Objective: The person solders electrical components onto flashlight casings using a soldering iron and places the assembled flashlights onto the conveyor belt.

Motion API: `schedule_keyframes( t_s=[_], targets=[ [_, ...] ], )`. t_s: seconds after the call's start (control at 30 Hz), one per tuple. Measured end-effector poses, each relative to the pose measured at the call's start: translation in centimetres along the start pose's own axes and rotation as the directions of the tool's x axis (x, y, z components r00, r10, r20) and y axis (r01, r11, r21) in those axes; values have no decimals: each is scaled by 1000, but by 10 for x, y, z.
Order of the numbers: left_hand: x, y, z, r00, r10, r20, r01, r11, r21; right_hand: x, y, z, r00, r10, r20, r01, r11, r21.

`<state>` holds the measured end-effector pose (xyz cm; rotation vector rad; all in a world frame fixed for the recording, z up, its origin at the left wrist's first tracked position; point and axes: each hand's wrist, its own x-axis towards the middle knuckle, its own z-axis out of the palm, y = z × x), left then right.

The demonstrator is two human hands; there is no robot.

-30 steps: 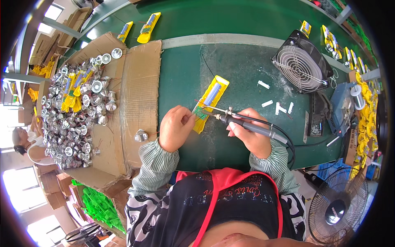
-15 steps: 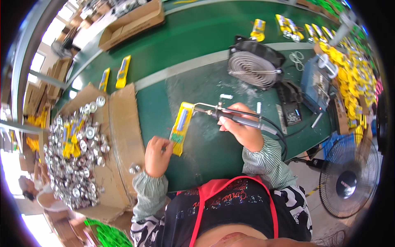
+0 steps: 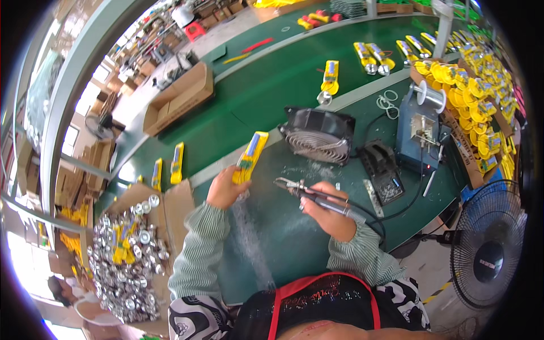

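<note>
My left hand (image 3: pixel 224 188) grips the lower end of a long yellow plastic housing (image 3: pixel 256 148), which carries a blue cylinder and a small green circuit board. It is tilted, its far end pointing toward the green belt. In my right hand (image 3: pixel 333 214) is a soldering iron (image 3: pixel 299 187) with a thin curved tube beside its tip and dark cables trailing back. The tip points left, apart from the housing. Small white pieces lie on the bench near the right hand, partly hidden by it.
A black fan unit (image 3: pixel 318 136) stands ahead, near a blue solder feeder (image 3: pixel 418 133) with a wire spool (image 3: pixel 432 97). Yellow housings line the green belt (image 3: pixel 243 107). At left is a carton of silvery parts (image 3: pixel 127 283); a floor fan (image 3: pixel 488 249) stands at right.
My left hand has moved away from me with the yellow housing, toward the belt. The soldering iron's tip has come apart from the housing. The view has shifted.
</note>
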<state>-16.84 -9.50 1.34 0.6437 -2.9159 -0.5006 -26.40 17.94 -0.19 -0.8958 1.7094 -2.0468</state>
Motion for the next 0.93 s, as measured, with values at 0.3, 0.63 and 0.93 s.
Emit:
schedule_keyframes(
  t_s=[0.3,0.63,0.93],
  targets=[
    [171,-19,36,987,-21,-161,-35,939,-343,0,-16,1,970,239,40,-239,971,-7],
    [-61,88,-13,843,-15,538,471,507,-722,-4,-4,23,996,-17,86,8,994,110],
    [-114,134,34,893,1,449,446,-126,-886,-70,-22,44,994,-110,-11,110,993,-34]
  ],
)
